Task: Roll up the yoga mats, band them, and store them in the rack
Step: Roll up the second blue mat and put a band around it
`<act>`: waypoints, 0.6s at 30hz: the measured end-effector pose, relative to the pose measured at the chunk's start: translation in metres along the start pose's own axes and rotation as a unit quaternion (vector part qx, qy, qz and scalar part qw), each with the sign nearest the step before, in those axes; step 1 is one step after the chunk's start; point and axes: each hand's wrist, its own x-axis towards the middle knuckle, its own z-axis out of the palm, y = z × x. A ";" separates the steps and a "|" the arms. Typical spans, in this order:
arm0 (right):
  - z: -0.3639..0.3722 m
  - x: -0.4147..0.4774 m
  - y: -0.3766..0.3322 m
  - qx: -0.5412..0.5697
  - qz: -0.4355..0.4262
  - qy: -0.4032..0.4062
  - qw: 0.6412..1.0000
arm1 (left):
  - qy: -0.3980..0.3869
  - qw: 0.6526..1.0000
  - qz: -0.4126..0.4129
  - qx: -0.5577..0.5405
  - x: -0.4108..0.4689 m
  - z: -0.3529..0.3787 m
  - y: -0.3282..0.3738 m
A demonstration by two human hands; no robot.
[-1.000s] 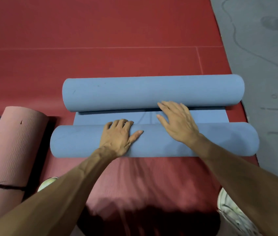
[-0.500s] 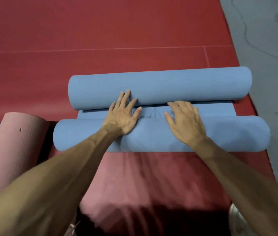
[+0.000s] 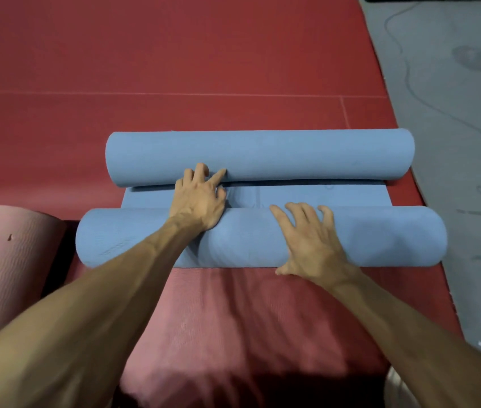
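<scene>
Fingers [image 3: 295, 214] of right hand [image 3: 311, 242] spread flat on near roll [image 3: 380, 237] of blue yoga mat [image 3: 336, 195], mid red floor [image 3: 174, 54]; left hand [image 3: 199, 201] loosely splayed, fingertips touching far roll [image 3: 262, 154]. Risk: uneven push skews roll, ends telescope, band won't seat.

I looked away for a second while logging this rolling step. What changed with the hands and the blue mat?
The left hand reached forward from the near roll; its fingertips now touch the far roll. The right hand drew back from the flat strip onto the near roll, fingers spread. Both rolls and the pink mat look unmoved.
</scene>
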 end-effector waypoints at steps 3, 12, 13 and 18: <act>-0.008 0.009 -0.001 -0.003 0.005 -0.029 1.000 | -0.040 0.998 -0.041 -0.021 -0.008 -0.003 0.003; -0.034 0.004 0.002 0.025 -0.032 -0.137 0.990 | -0.197 0.978 -0.065 -0.009 -0.063 -0.013 0.016; -0.036 0.001 0.002 0.029 -0.035 -0.153 0.987 | -0.200 0.978 -0.064 -0.012 -0.070 -0.013 0.017; -0.046 -0.017 -0.006 0.080 -0.026 -0.222 0.972 | -0.172 0.984 -0.053 -0.004 -0.104 -0.011 0.020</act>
